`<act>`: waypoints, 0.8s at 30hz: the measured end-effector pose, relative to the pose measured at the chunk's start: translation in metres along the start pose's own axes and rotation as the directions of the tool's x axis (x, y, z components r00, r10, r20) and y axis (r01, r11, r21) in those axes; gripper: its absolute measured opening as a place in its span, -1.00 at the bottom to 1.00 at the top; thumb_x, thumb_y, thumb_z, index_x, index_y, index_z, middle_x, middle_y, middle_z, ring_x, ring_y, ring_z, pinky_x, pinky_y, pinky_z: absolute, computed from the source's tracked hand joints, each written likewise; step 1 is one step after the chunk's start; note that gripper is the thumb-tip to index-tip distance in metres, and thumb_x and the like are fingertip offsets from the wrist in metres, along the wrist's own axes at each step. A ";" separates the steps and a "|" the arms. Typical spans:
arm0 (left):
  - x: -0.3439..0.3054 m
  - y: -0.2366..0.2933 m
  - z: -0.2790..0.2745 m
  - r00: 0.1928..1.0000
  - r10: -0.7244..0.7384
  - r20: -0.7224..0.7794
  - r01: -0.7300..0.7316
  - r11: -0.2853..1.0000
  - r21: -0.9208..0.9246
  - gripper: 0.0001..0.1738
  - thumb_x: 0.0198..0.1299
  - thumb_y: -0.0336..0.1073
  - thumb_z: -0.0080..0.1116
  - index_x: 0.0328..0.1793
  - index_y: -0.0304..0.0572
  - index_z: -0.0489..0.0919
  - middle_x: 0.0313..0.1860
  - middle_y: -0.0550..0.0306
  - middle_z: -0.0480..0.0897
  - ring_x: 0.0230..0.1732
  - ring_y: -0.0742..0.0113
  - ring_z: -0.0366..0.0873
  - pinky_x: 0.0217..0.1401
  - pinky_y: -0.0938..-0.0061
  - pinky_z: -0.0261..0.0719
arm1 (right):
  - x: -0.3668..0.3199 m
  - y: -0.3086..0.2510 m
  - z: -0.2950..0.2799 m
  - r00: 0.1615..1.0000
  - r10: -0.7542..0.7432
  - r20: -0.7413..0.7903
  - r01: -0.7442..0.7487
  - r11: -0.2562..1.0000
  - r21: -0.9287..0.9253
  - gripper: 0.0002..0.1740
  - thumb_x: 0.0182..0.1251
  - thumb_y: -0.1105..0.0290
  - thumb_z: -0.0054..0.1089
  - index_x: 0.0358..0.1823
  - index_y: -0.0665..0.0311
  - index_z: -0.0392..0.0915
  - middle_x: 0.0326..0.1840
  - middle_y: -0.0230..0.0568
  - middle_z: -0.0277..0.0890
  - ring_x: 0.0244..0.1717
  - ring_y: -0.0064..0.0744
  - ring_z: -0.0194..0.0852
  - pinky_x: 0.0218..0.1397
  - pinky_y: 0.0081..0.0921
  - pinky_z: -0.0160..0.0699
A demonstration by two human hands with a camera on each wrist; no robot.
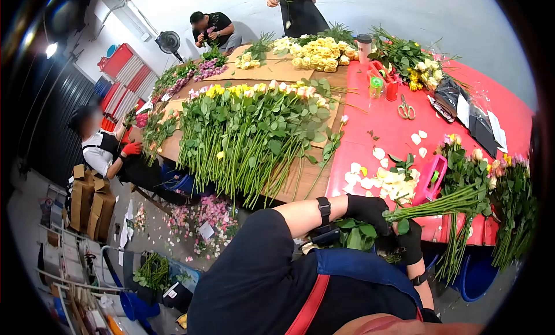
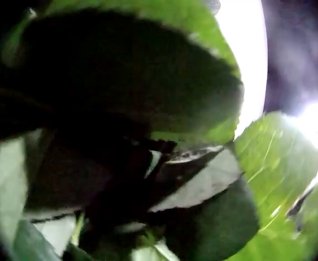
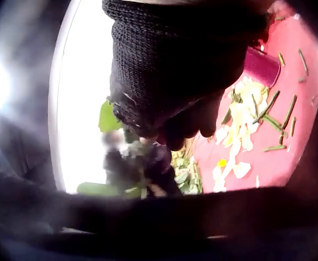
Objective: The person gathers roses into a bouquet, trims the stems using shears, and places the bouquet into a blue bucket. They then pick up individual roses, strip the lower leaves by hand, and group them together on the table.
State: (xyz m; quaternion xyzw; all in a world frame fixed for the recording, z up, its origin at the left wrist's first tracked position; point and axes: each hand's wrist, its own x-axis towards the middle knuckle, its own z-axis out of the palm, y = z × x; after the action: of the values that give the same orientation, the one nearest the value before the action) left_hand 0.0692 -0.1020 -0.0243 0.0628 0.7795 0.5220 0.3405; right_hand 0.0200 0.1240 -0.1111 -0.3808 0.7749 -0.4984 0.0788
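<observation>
In the head view my left hand (image 1: 368, 212), in a black glove, grips a bunch of long green flower stems (image 1: 439, 204) near its narrow end. The stems fan out to the right over the red tabletop. Rose leaves (image 1: 357, 235) stick out below this hand and fill the left wrist view, dark and close. My right hand (image 1: 409, 242), also gloved in black, is close below the left one, beside a single leaf (image 1: 403, 226). Its fingers curl downward in the right wrist view, over leaves and a blurred dark shape; I cannot tell what they hold.
Petals (image 1: 399, 186), a pink-handled tool (image 1: 432, 177) and scissors (image 1: 406, 109) lie on the red tabletop (image 1: 361, 144). Tied flower bunches (image 1: 511, 208) hang over its edge above a blue bucket (image 1: 477, 277). Many roses (image 1: 248, 132) cover the wooden section. Other people work around the table.
</observation>
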 end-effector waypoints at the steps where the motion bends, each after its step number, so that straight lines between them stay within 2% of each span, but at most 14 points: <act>1: 0.004 -0.005 0.002 0.996 0.025 -0.081 -0.016 0.994 0.110 -0.51 -0.04 0.02 0.29 -0.19 -0.28 0.61 -0.31 -0.07 0.64 -0.24 0.12 0.60 -0.13 0.27 0.50 | 0.001 -0.007 0.002 0.994 0.107 0.004 -0.106 0.986 0.128 -0.85 0.22 0.42 0.28 -0.42 0.35 0.57 -0.51 -0.27 0.58 -0.52 -0.47 0.54 -0.43 -0.45 0.48; 4: 0.019 -0.018 0.012 0.943 0.147 -0.299 -0.012 0.912 0.410 -0.51 -0.15 -0.02 0.30 -0.18 -0.23 0.56 -0.31 -0.17 0.62 -0.22 -0.07 0.60 -0.11 0.19 0.52 | 0.007 -0.024 0.003 0.931 0.359 0.071 -0.353 0.829 0.433 -0.85 0.24 0.39 0.27 -0.39 0.34 0.58 -0.53 -0.32 0.55 -0.54 -0.53 0.49 -0.44 -0.51 0.44; 10: 0.029 -0.005 0.026 0.844 0.208 -0.495 0.109 0.836 0.537 -0.41 -0.04 0.11 0.25 -0.12 -0.28 0.48 -0.45 -0.05 0.61 -0.37 -0.04 0.62 -0.27 0.15 0.52 | 0.003 -0.028 -0.011 0.827 0.530 0.186 -0.501 0.545 0.673 -0.73 0.34 0.26 0.14 -0.30 0.37 0.59 -0.49 -0.36 0.56 -0.47 -0.59 0.46 -0.33 -0.59 0.43; 13: 0.031 -0.003 0.028 0.835 0.252 -0.489 0.115 0.789 0.603 -0.39 0.06 0.17 0.16 -0.13 -0.31 0.45 -0.51 -0.04 0.60 -0.45 -0.06 0.61 -0.35 0.11 0.50 | 0.003 -0.052 -0.022 0.909 0.410 0.078 -0.401 0.807 0.434 -0.74 0.33 0.28 0.15 -0.25 0.39 0.59 -0.51 -0.32 0.57 -0.49 -0.54 0.47 -0.32 -0.58 0.44; 14: 0.028 -0.002 0.029 0.834 0.268 -0.482 0.108 0.779 0.618 -0.40 0.07 0.17 0.15 -0.13 -0.30 0.45 -0.52 -0.04 0.60 -0.45 -0.06 0.61 -0.37 0.12 0.49 | 0.004 -0.059 -0.034 0.946 0.305 0.113 -0.322 0.924 0.204 -0.66 0.23 0.27 0.23 -0.10 0.40 0.57 -0.31 -0.16 0.61 -0.29 -0.30 0.55 -0.10 -0.39 0.48; 15: 0.027 -0.002 0.031 0.833 0.282 -0.476 0.101 0.769 0.631 -0.40 0.08 0.17 0.14 -0.14 -0.30 0.45 -0.52 -0.05 0.60 -0.45 -0.06 0.61 -0.38 0.12 0.49 | 0.007 -0.070 -0.047 0.992 0.107 0.074 -0.106 0.994 -0.017 -0.56 0.16 0.26 0.27 -0.01 0.39 0.51 -0.22 -0.12 0.58 -0.21 -0.19 0.52 -0.01 -0.30 0.44; 17: 0.028 -0.015 0.033 0.862 0.325 -0.389 0.099 0.644 0.758 -0.38 0.09 0.20 0.12 -0.14 -0.31 0.45 -0.55 -0.04 0.58 -0.51 -0.05 0.58 -0.39 0.11 0.46 | 0.020 -0.095 -0.068 0.939 -0.308 0.153 0.344 0.832 -0.435 -0.33 0.02 0.23 0.36 0.17 0.38 0.41 -0.03 -0.02 0.52 -0.05 0.03 0.47 0.16 -0.12 0.35; 18: 0.024 -0.018 0.033 0.870 0.341 -0.355 0.090 0.598 0.796 -0.38 0.08 0.21 0.12 -0.14 -0.30 0.45 -0.55 -0.03 0.58 -0.53 -0.05 0.57 -0.39 0.09 0.45 | 0.027 -0.102 -0.076 0.926 -0.326 0.190 0.376 0.754 -0.539 -0.18 -0.19 0.18 0.44 0.18 0.37 0.39 0.05 0.04 0.41 0.08 0.19 0.30 0.29 0.04 0.14; 19: 0.018 -0.020 0.033 0.879 0.353 -0.322 0.082 0.552 0.830 -0.37 0.07 0.22 0.13 -0.14 -0.29 0.46 -0.56 -0.02 0.58 -0.54 -0.04 0.55 -0.39 0.08 0.44 | 0.027 -0.099 -0.077 0.938 -0.284 0.199 0.342 0.661 -0.668 -0.25 -0.18 0.26 0.43 0.15 0.32 0.42 -0.19 -0.02 0.51 -0.06 0.08 0.44 0.08 -0.06 0.38; 20: 0.001 0.004 0.025 0.946 0.205 -0.252 0.088 0.586 0.805 -0.27 0.02 0.18 0.21 0.07 -0.36 0.44 -0.50 -0.08 0.58 -0.49 -0.07 0.54 -0.32 0.07 0.44 | 0.014 -0.061 -0.073 0.969 -0.091 0.228 0.219 0.742 -0.634 -0.31 -0.23 0.30 0.43 0.06 0.31 0.45 -0.29 -0.05 0.50 -0.18 0.05 0.46 -0.07 -0.09 0.41; 21: -0.013 0.012 0.017 0.941 0.249 -0.230 0.023 0.631 0.775 -0.20 -0.03 0.17 0.26 0.16 -0.35 0.41 -0.40 -0.13 0.59 -0.38 -0.08 0.56 -0.25 0.10 0.46 | 0.001 -0.021 -0.067 0.960 0.104 0.259 0.078 0.791 -0.606 -0.37 -0.28 0.34 0.42 -0.02 0.29 0.49 -0.40 -0.07 0.48 -0.30 0.03 0.48 -0.22 -0.11 0.45; 22: -0.024 0.017 0.008 0.932 0.297 -0.210 -0.047 0.669 0.742 -0.13 -0.07 0.15 0.31 0.24 -0.34 0.37 -0.31 -0.18 0.60 -0.27 -0.08 0.57 -0.17 0.12 0.48 | 0.001 -0.014 -0.064 0.972 -0.055 0.227 0.183 0.784 -0.593 -0.55 -0.30 0.42 0.38 -0.24 0.25 0.51 -0.53 -0.10 0.42 -0.44 0.02 0.47 -0.39 -0.13 0.41; 23: -0.029 0.019 -0.002 0.918 0.349 -0.190 -0.120 0.698 0.706 -0.05 -0.12 0.14 0.35 0.33 -0.33 0.33 -0.22 -0.23 0.61 -0.16 -0.09 0.59 -0.09 0.14 0.50 | 0.000 -0.015 -0.065 0.978 -0.051 0.201 0.161 0.795 -0.584 -0.59 -0.30 0.42 0.39 -0.29 0.24 0.50 -0.52 -0.09 0.42 -0.42 0.03 0.47 -0.38 -0.13 0.41; 24: -0.024 -0.006 -0.020 0.790 0.546 -0.280 -0.312 0.750 0.583 0.13 -0.24 0.08 0.48 0.48 -0.18 0.20 0.08 -0.26 0.55 0.17 0.02 0.50 0.18 0.25 0.44 | -0.003 -0.017 -0.065 0.984 -0.044 0.172 0.136 0.807 -0.574 -0.63 -0.30 0.41 0.39 -0.35 0.23 0.48 -0.50 -0.07 0.43 -0.41 0.04 0.47 -0.37 -0.13 0.41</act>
State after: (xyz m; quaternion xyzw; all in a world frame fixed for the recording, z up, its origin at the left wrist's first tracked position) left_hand 0.0770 -0.1310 -0.0134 0.2145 0.9066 0.3634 -0.0038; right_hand -0.0021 0.1683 -0.0658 -0.4592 0.8632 -0.2098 -0.0075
